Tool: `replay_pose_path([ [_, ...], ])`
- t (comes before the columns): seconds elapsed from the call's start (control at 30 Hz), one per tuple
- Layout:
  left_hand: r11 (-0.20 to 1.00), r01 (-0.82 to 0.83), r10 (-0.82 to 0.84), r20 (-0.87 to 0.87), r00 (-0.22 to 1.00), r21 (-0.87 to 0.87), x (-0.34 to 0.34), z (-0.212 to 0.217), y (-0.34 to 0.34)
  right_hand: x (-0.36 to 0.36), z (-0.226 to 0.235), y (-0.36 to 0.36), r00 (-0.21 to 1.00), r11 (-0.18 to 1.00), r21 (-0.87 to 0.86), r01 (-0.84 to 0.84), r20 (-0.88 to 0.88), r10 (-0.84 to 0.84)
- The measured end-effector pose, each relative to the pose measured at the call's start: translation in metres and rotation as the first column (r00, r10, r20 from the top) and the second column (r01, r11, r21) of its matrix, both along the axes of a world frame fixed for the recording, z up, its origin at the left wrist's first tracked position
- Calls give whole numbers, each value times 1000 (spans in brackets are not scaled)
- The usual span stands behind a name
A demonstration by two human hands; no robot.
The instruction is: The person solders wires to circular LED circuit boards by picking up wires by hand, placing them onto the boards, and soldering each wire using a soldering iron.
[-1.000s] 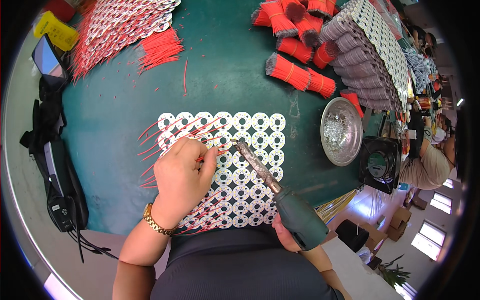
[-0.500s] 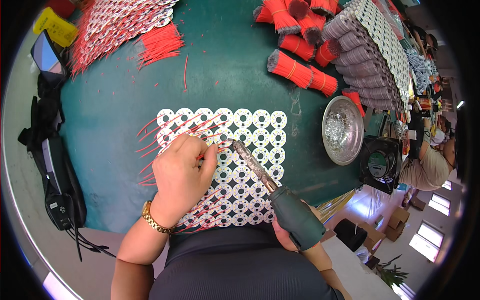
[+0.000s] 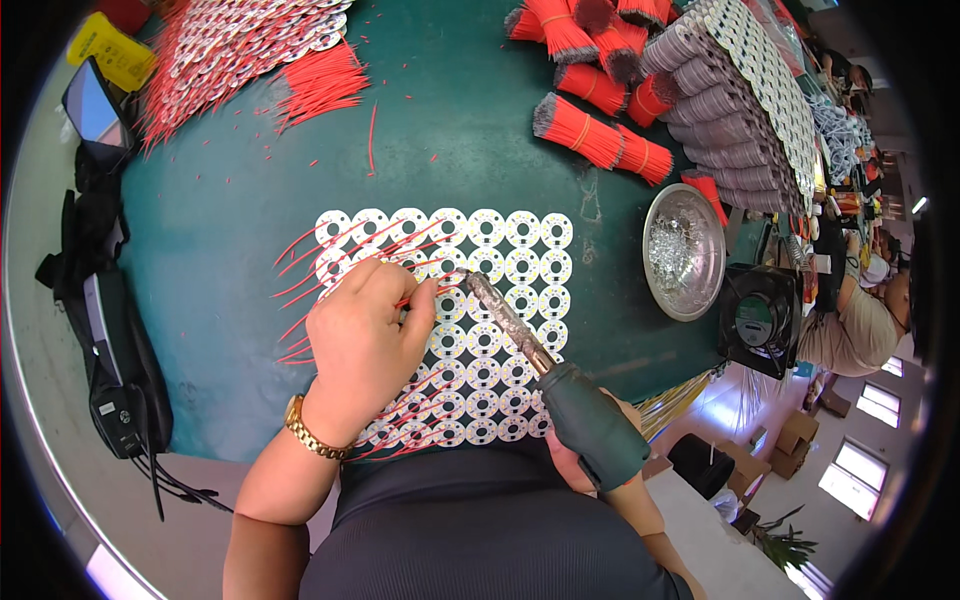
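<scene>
A panel of round white LED boards [image 3: 522, 302] lies in front of me, each board with a dark hole in its middle. Thin red wires [image 3: 297, 272] run from the boards on its left side. Over that side is my left hand [image 3: 368, 318], closed in a pinch on a red wire [image 3: 445, 287] whose end reaches a board. My right hand [image 3: 572, 466], mostly hidden, grips the dark green handle of a soldering iron [image 3: 512, 325]. The iron's tip is at that same board, close to the wire end; whether they touch is too small to tell.
A metal bowl [image 3: 655, 295] with silvery scraps and a black fan [image 3: 757, 320] stand at the right. Bundled red wires [image 3: 590, 132] and stacked board panels [image 3: 760, 90] lie far right. Wired boards [image 3: 240, 60] are piled far left, beside loose red wires [image 3: 322, 85].
The soldering iron's tip has shifted very slightly right across the board. My left hand keeps its pinch on the red wire, almost unmoved.
</scene>
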State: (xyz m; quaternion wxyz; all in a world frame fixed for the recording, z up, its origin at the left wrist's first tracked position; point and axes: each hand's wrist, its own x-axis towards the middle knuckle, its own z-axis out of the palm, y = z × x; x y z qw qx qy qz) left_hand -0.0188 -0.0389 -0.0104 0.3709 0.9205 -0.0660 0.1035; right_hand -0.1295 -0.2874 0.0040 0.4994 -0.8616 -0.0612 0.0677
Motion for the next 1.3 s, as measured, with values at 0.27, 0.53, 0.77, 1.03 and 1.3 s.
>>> replay_pose_path([
  [0.27,1000,-6,6,-18,1000,26,-1,1,1,2,8,0,987,965,-253,-63,126,98],
  [0.53,1000,12,-11,-22,1000,4,-1,4,4,-41,-10,-21,1000,994,-109,-15,-7,14],
  [0.77,992,81,-76,-56,996,93,-7,26,28,-62,-6,-7,962,903,377,204,-247,-114],
  [1.03,984,-56,40,-95,995,-169,-23,27,9,-51,-13,21,958,816,522,249,-256,-129],
  [1.3,978,-151,122,-194,973,-141,-24,4,7,-46,-16,22,997,954,289,-78,10,78],
])
